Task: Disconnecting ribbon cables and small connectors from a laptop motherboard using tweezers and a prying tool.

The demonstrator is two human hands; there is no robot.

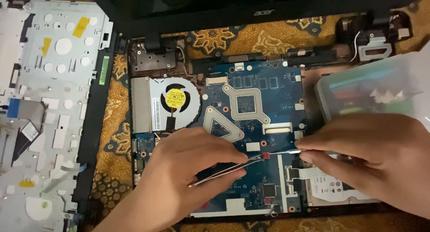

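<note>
An opened laptop lies before me with its blue motherboard (pixel 260 93) exposed. My left hand (pixel 179 178) grips metal tweezers (pixel 226 170), whose tips meet a small red connector (pixel 266 156) near the board's middle. My right hand (pixel 371 151) pinches a thin flat strip (pixel 286 151) that runs from the connector toward the right. A cooling fan (pixel 175 99) with a yellow label sits at the board's upper left, beside a copper heat pipe and silver heatsink plates (pixel 242 104). A hard drive (pixel 329 189) shows under my right hand.
The removed top cover (pixel 49 106), silver inside up, lies at the left. The black laptop screen (pixel 251 3) stands open at the back. A clear plastic box (pixel 367 91) with coloured items sits at the right. A patterned gold-brown cloth (pixel 112 138) covers the surface.
</note>
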